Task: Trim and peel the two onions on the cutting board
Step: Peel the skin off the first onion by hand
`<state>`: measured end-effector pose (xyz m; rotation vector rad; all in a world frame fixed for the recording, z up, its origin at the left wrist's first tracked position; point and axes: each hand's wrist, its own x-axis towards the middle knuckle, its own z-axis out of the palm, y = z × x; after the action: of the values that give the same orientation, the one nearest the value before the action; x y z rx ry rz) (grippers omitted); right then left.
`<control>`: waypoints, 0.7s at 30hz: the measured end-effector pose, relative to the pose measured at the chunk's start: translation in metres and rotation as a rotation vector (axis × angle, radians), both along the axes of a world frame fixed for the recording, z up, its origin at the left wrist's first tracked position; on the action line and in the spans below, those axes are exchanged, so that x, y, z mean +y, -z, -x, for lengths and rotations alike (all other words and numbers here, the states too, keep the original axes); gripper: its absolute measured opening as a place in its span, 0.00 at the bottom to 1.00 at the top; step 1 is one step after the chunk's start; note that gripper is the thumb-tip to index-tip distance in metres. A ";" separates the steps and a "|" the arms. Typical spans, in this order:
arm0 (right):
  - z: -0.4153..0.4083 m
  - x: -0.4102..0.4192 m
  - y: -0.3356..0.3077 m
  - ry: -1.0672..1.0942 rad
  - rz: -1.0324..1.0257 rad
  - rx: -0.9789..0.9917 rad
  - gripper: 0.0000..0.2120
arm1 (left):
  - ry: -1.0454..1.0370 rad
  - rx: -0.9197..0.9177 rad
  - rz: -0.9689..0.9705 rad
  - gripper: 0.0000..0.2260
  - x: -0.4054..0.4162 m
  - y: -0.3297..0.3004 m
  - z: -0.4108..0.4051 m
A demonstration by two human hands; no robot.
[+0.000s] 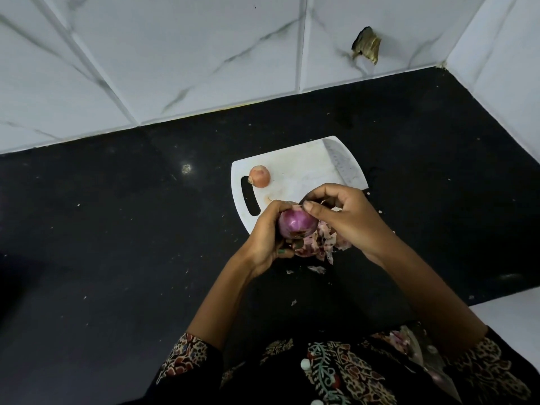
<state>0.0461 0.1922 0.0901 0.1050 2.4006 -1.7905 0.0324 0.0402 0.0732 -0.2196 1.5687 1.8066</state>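
A purple onion, mostly bare of dry skin, is held just above the near edge of the white cutting board. My left hand grips it from the left and below. My right hand has its fingers curled at the onion's top, pinching a bit of skin there. A heap of pink onion peels lies under and right of the onion. The second onion, still in its orange-brown skin, sits at the board's far left, by the handle slot. A knife lies along the board's right side, its handle hidden behind my right hand.
The board lies on a black countertop with small peel scraps near me. White marbled tile walls close the back and right, with a broken hole in one tile.
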 end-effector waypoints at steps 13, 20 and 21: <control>0.003 0.003 0.009 0.036 -0.008 -0.110 0.06 | 0.036 0.034 -0.130 0.12 -0.003 0.005 0.000; 0.001 0.001 0.005 0.017 0.024 0.019 0.04 | 0.125 0.171 0.041 0.14 -0.007 0.010 0.004; 0.002 0.000 0.006 0.022 0.026 0.022 0.04 | 0.143 0.196 0.061 0.13 -0.006 0.009 0.004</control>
<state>0.0440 0.1927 0.0845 0.1093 2.4000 -1.8410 0.0282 0.0340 0.0640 0.0425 1.7306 1.7116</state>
